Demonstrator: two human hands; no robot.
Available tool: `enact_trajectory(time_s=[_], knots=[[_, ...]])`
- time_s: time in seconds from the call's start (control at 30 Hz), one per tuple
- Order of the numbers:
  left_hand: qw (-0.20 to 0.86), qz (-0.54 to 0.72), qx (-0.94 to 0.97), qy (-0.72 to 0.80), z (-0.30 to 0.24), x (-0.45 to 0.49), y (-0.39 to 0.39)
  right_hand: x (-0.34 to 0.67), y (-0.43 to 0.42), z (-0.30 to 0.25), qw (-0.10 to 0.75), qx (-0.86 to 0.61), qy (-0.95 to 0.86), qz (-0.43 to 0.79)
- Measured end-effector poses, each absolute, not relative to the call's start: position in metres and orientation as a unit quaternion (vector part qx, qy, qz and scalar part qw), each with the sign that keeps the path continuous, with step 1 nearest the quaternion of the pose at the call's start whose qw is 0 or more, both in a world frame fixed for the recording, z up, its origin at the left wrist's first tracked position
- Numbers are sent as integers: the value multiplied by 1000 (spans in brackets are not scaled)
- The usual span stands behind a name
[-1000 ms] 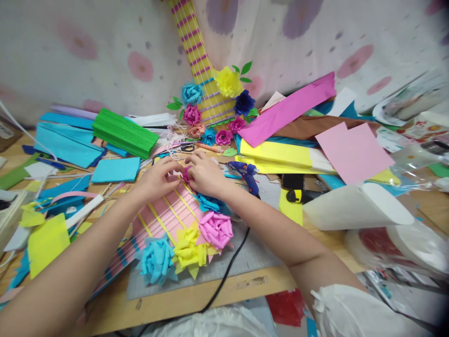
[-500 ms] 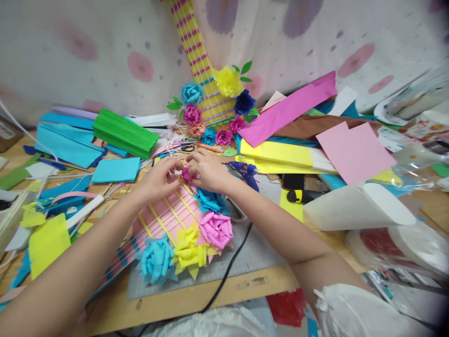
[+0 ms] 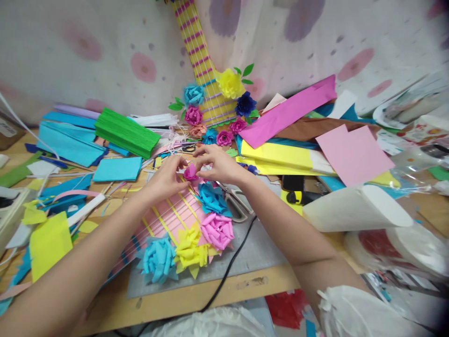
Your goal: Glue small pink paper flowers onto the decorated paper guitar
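Note:
A small magenta paper flower [image 3: 190, 172] sits at the upper edge of a pink paper guitar [image 3: 163, 210] with yellow strips and thin strings. On its left, my left hand [image 3: 169, 174] has curved fingers apart from the thumb, close to the petals. My right hand [image 3: 219, 164] is at the other side, fingers bent and parted, fingertips beside the flower. Whether any fingertip touches it is hard to see. Down the guitar's edge sit a blue paper flower [image 3: 213, 199], a pink one [image 3: 217, 230], a yellow one [image 3: 191, 248] and a light blue one [image 3: 158, 259].
Scissors [image 3: 237, 206] lie by my right wrist on a grey mat [image 3: 259, 248], crossed by a black cable [image 3: 229, 267]. Behind, a yellow paper guitar [image 3: 201, 61] leans on the curtain. Green crepe paper [image 3: 126, 132] and magenta paper [image 3: 291, 112] lie among scraps.
My fingers have parted around the magenta flower, which now shows more fully. My right hand has shifted slightly up and right, and more of the scissors shows beneath it.

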State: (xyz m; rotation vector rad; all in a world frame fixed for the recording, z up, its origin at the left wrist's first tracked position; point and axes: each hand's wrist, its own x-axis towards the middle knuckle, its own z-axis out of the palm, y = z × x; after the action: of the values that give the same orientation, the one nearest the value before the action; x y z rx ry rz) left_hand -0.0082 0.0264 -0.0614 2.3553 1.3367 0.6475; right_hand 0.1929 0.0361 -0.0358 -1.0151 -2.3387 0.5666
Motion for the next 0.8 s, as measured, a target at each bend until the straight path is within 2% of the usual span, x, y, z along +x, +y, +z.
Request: enact_trajectory(time_s=[0.3, 0.57, 0.8], knots=[[232, 249, 812, 474, -56, 0, 35, 214, 17, -26, 328, -402, -826, 219], [312, 268, 763, 498, -55, -3, 46, 187, 21, -60, 259, -435, -831, 229], [338, 294, 742, 499, -59, -4, 46, 174, 16, -61, 206, -518, -810, 184]])
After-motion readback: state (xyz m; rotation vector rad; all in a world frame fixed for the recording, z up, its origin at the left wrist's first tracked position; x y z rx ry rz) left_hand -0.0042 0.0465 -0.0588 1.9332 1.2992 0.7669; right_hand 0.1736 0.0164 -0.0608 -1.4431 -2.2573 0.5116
